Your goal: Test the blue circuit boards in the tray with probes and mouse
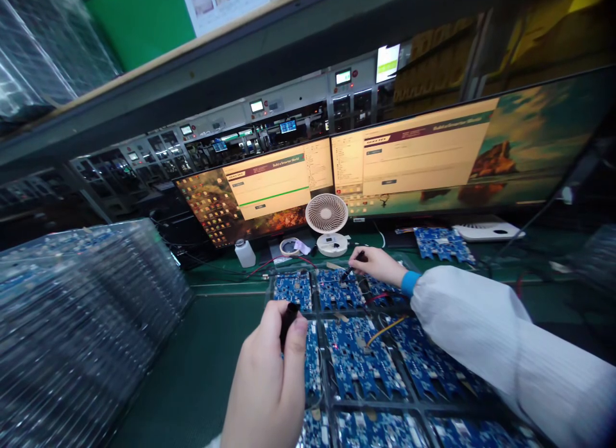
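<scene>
My left hand (pixel 269 371) is closed around a small black cylindrical object (pixel 287 321), held above the near left of a black fixture (pixel 327 371) that carries several blue circuit boards (pixel 359 358). My right hand (pixel 373 263), in a white sleeve with a blue cuff, pinches a thin black probe (pixel 350 268) whose tip touches a blue board (pixel 337 289) in the far row. Red and yellow wires (pixel 385 329) cross the boards.
A tall stack of clear trays with blue boards (pixel 81 319) stands at the left. Two monitors (pixel 269 191) (pixel 433 156) line the back. A white desk fan (pixel 328 222), a white bottle (pixel 245 253), a tape roll (pixel 290 247) and a loose blue board (pixel 440 242) lie behind the fixture.
</scene>
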The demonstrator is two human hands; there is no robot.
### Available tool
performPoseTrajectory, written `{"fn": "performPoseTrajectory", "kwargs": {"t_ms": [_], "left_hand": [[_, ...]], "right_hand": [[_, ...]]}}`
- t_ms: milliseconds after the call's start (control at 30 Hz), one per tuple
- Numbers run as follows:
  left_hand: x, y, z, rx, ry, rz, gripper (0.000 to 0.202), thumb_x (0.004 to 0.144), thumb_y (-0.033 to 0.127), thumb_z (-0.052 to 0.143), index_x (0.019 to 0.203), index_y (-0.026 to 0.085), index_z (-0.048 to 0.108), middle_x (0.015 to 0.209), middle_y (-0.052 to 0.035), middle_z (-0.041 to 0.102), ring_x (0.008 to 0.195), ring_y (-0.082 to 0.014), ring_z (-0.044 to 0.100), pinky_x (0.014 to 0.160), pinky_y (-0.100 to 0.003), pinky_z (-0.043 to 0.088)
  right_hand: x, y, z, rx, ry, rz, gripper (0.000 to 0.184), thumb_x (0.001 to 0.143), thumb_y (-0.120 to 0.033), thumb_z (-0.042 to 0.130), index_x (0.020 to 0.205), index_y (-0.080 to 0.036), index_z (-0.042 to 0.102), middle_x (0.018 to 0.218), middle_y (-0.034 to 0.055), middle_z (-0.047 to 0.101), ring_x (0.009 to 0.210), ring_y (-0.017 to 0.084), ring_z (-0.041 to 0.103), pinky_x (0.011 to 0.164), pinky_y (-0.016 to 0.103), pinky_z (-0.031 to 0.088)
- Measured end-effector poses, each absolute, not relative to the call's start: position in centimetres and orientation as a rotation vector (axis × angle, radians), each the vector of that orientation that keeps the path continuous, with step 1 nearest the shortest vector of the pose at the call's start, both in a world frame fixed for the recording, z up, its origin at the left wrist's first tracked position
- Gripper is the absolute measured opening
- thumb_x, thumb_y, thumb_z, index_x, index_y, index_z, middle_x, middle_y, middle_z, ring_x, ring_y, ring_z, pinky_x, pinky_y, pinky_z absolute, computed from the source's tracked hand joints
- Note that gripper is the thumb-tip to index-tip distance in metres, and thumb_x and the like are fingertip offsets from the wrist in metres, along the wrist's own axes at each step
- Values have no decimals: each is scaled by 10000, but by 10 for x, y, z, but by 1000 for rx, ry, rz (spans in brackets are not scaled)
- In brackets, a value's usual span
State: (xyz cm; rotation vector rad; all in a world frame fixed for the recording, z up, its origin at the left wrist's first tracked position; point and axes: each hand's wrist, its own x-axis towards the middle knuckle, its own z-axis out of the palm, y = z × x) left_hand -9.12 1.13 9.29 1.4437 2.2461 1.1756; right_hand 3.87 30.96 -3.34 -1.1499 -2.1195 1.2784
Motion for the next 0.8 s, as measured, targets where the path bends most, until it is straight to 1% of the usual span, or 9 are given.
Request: {"fn": "performPoseTrajectory", "kwargs": {"t_ms": [100, 233, 300, 333, 367, 400, 500, 667, 800], "left_hand": [[-92, 11, 93, 1445, 2264, 1162, 398, 919, 551, 324, 1011, 235, 548, 799, -30, 613, 649, -172, 534, 540, -263, 324], [-95, 17, 91, 1488, 2193, 1171, 355, 928, 505, 347, 925, 223, 562, 722, -15, 615, 624, -169, 553, 568, -260, 367], [-98, 25, 88, 1531, 2157, 1148, 319, 928, 464, 368, 937, 222, 575, 752, -23, 642, 661, -178, 584, 590, -262, 394], [-99, 29, 86, 1549, 2151, 1119, 302, 927, 443, 377, 959, 224, 583, 784, -29, 658, 690, -184, 599, 606, -265, 407], [-99, 33, 83, 1563, 2151, 1077, 291, 927, 424, 382, 979, 226, 589, 815, -34, 670, 716, -188, 611, 624, -269, 418], [-99, 37, 82, 1578, 2150, 1028, 280, 926, 405, 388, 989, 229, 596, 840, -36, 680, 738, -191, 620, 643, -274, 427], [-94, 43, 78, 1619, 2142, 933, 257, 924, 361, 401, 994, 234, 613, 885, -38, 700, 781, -198, 636, 676, -282, 438], [-80, 41, 83, 1688, 2078, 915, 264, 930, 356, 398, 1036, 241, 611, 929, -39, 712, 828, -207, 647, 721, -292, 446], [-67, 40, 87, 1750, 2012, 893, 263, 932, 336, 400, 1049, 235, 613, 924, -41, 714, 826, -202, 648, 734, -292, 449]], "right_hand": [[39, 307, -29, -1154, -2090, 1288, 355, 899, -390, 558, 1191, -187, 553, 1201, 71, 582, 1007, 185, 594, 846, 411, 521], [45, 303, -12, -1126, -1951, 1222, 319, 907, -384, 548, 1156, -186, 569, 1158, 62, 599, 958, 163, 602, 816, 383, 529], [52, 294, 5, -1073, -1851, 1169, 279, 887, -410, 570, 1033, -175, 602, 997, 38, 642, 843, 142, 617, 759, 344, 533], [56, 286, 15, -1027, -1805, 1153, 281, 850, -443, 606, 933, -174, 606, 866, 22, 650, 765, 140, 621, 721, 327, 532], [60, 276, 26, -970, -1766, 1148, 312, 802, -490, 643, 840, -184, 590, 743, 2, 635, 700, 144, 622, 686, 316, 530], [65, 264, 38, -901, -1738, 1160, 355, 757, -539, 663, 780, -198, 565, 670, -11, 616, 663, 149, 626, 655, 310, 528], [83, 220, 70, -728, -1722, 1220, 416, 692, -597, 686, 752, -207, 555, 632, -15, 623, 600, 147, 627, 616, 311, 529], [113, 169, 101, -568, -1677, 1288, 318, 721, -491, 719, 729, -208, 575, 607, -25, 624, 571, 117, 622, 561, 253, 514], [130, 156, 108, -592, -1680, 1261, 321, 711, -489, 729, 714, -208, 575, 605, -22, 629, 564, 117, 623, 558, 250, 520]]}}
